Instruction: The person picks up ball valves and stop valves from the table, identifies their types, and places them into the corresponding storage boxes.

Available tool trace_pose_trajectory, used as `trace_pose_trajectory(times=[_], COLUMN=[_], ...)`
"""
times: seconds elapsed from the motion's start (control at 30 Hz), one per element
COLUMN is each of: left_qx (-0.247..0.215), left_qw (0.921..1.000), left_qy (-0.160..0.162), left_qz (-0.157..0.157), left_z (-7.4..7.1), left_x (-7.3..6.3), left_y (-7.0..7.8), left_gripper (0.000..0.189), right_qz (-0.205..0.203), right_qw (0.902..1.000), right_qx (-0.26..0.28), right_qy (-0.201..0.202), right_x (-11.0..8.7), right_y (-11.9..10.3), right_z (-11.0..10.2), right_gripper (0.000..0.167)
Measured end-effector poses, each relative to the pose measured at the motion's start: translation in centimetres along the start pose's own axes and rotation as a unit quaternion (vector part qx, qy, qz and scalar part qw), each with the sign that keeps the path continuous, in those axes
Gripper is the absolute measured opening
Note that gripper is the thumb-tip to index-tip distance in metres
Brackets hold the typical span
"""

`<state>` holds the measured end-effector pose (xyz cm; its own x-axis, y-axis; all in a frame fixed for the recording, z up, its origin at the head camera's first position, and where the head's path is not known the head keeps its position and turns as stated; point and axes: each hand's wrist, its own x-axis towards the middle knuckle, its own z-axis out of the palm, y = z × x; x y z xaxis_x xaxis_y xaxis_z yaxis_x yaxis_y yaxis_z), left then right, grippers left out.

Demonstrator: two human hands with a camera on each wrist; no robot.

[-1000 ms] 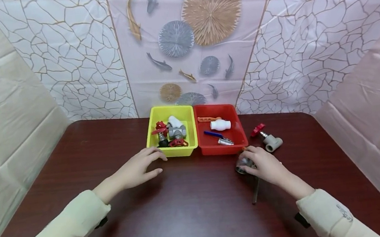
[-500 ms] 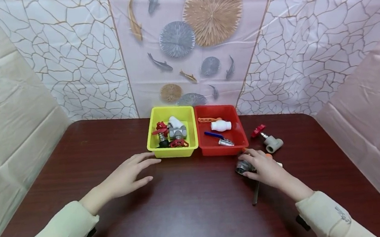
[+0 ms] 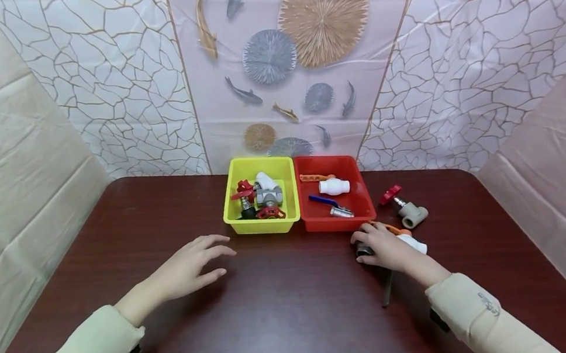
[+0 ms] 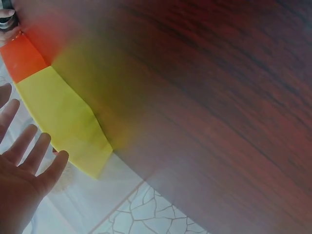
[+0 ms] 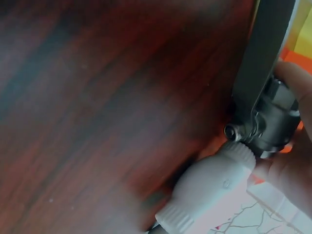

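Observation:
My right hand [image 3: 388,248] grips a dark metal ball valve [image 5: 278,114], thumb on one side and fingers on the other, in front of the red bin [image 3: 339,224]. The valve's long flat lever [image 3: 388,291] points toward me. Right beside it, partly behind the hand, lies a white plastic ball valve [image 3: 415,244] with an orange handle [image 3: 394,229]; its ribbed body also shows in the right wrist view. My left hand [image 3: 188,269] holds nothing, its fingers spread, left of and in front of the yellow bin [image 3: 262,226].
A grey valve with a red handwheel [image 3: 414,215] lies right of the red bin. Several red-handled and metal valves sit in the yellow bin. Inside the red bin are a white valve [image 3: 334,186] and a blue-levered metal valve [image 3: 341,212]. A patterned cloth backdrop stands behind the table.
My left hand has drawn back from the yellow bin, toward the left. The right hand has shifted slightly left on the metal valve, and more of the white valve beside it shows.

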<state>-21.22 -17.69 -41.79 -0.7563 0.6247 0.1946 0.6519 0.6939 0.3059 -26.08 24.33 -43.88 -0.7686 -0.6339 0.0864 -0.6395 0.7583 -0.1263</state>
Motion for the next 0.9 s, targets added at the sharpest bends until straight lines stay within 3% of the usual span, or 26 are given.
trace_pose_trajectory(times=[0.2,0.33,0.5,0.9], left_qx=[0.011,0.015,0.011,0.024], left_qw=[0.9998,0.9998,0.9998,0.9988], left_qy=[-0.015,-0.014,-0.009,0.008], left_qz=[0.002,0.008,0.011,0.041], left_z=[0.0,0.1,0.2,0.0], left_x=[-0.1,-0.2,-0.1,0.1], left_y=[-0.2,-0.3,-0.3,0.3], left_gripper=[0.027,0.025,0.024,0.021], right_qz=[0.013,0.023,0.024,-0.056], right_qw=[0.9988,0.998,0.9989,0.996], right_qx=[0.006,0.008,-0.003,-0.07], right_qy=[-0.047,-0.058,-0.041,0.006], right_x=[0.7,1.1,1.0,0.3], right_y=[-0.1,-0.2,0.0,-0.1], right_z=[-0.4,-0.4,-0.2,0.2], right_gripper=[0.026,0.027,0.027,0.022])
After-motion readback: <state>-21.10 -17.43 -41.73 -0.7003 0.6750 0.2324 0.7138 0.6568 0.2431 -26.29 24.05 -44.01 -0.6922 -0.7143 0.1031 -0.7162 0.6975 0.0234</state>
